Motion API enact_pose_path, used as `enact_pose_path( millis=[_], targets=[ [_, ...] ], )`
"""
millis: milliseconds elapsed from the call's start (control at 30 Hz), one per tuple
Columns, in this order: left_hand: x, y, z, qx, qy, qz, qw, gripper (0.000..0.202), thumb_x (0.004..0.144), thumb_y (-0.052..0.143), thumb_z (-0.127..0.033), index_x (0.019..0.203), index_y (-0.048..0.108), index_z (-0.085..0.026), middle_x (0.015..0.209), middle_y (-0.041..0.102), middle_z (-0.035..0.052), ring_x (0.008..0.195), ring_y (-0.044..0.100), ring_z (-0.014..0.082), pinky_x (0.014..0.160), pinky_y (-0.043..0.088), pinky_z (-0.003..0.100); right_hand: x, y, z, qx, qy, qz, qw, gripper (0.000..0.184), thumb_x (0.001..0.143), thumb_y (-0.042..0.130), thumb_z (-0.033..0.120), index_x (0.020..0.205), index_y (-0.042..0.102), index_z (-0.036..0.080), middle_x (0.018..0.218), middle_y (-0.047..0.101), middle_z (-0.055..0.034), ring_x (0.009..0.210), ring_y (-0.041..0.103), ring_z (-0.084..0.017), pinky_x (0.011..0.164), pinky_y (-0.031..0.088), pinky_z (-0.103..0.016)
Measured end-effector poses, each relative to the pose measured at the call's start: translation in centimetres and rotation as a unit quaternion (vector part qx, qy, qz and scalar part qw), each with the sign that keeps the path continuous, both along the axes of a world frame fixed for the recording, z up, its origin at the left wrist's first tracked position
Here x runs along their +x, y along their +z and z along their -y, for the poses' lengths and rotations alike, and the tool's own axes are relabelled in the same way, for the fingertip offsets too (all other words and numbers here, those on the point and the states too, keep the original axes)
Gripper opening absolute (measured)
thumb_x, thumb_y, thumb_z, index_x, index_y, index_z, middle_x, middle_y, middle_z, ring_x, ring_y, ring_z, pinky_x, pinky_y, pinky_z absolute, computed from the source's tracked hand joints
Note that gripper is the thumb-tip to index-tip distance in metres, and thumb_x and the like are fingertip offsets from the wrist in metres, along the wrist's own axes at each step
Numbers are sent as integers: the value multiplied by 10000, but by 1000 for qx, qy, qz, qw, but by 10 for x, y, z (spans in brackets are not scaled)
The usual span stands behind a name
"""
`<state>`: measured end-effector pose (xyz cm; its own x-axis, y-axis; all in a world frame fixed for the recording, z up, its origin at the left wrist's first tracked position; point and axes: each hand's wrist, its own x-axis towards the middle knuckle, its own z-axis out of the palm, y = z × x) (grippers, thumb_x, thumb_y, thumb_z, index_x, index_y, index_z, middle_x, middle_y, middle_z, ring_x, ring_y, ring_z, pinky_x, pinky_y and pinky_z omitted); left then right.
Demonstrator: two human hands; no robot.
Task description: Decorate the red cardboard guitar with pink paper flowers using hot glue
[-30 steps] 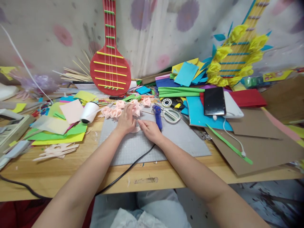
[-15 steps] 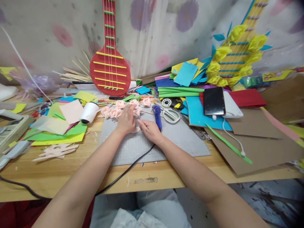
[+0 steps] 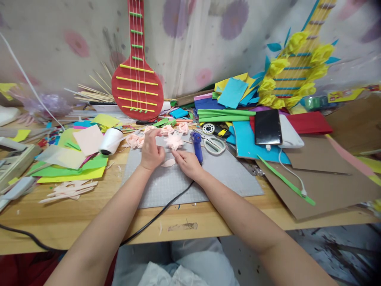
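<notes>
My right hand (image 3: 188, 162) pinches a pale pink paper flower (image 3: 173, 140) at its lower end, its pointed petals spread above the fingertips. Just left of the flower, my left hand (image 3: 151, 151) is raised with fingers bent, thumb apart from them and nothing visible in it. A pink petal-shaped piece (image 3: 168, 163) lies between the hands on the grey cutting mat (image 3: 208, 184). Behind my left hand are several more pink paper flowers (image 3: 134, 141), partly covered by it. A blue glue gun (image 3: 196, 145) stands right beside my right hand, its black cord running toward the table edge.
Grey-handled scissors (image 3: 214, 146) lie right of the glue gun. A white thread spool (image 3: 110, 142) and coloured paper sheets (image 3: 70, 172) are at left. A red paper-covered instrument (image 3: 137, 89) stands behind. At right are a black phone (image 3: 268, 127) and brown card (image 3: 324, 194).
My left hand has moved left and away from the flower, its fingers lifting. The flower in my right hand now shows fully, and the petal-shaped piece is more exposed.
</notes>
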<state>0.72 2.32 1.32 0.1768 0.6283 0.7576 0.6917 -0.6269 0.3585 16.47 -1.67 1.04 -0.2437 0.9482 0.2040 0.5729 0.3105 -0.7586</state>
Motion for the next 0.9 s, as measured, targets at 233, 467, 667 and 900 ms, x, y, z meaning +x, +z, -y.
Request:
enact_pose_path(
  millis=[233, 467, 667, 900],
  targets=[
    [-16, 3, -7, -71, 51, 30, 996, 230, 803, 516, -249, 1027, 504, -194, 924, 549, 58, 823, 549, 170, 783, 475, 341, -1, -2, -1, 10, -7, 8, 1000, 394, 881, 404, 418, 560, 449, 193, 565, 483, 6, 589, 457, -116, 542, 282, -239],
    [-17, 7, -5, -95, -8, -80, 992, 170, 818, 539, -362, 813, 581, -198, 765, 598, 34, 759, 578, 170, 694, 475, 306, 3, 14, 12, 162, -92, -65, 980, 366, 899, 343, 406, 605, 418, 202, 618, 433, -6, 630, 438, -126, 630, 351, -259],
    [-4, 3, 0, -50, -10, -191, 980, 414, 704, 623, -225, 1107, 535, -195, 1111, 554, 107, 1070, 503, 259, 893, 433, 410, 31, 28, 2, 295, -320, -148, 888, 245, 862, 387, 437, 899, 423, 197, 820, 390, -30, 739, 445, -151, 701, 411, -325],
    [15, -2, -8, -65, -32, -229, 971, 557, 664, 590, -159, 1208, 469, -180, 1229, 503, 128, 1176, 431, 293, 999, 346, 458, 35, 10, -19, 225, -348, -133, 900, 600, 683, 623, 505, 1111, 352, 183, 1029, 404, -83, 916, 452, -184, 842, 414, -360]
  ],
)
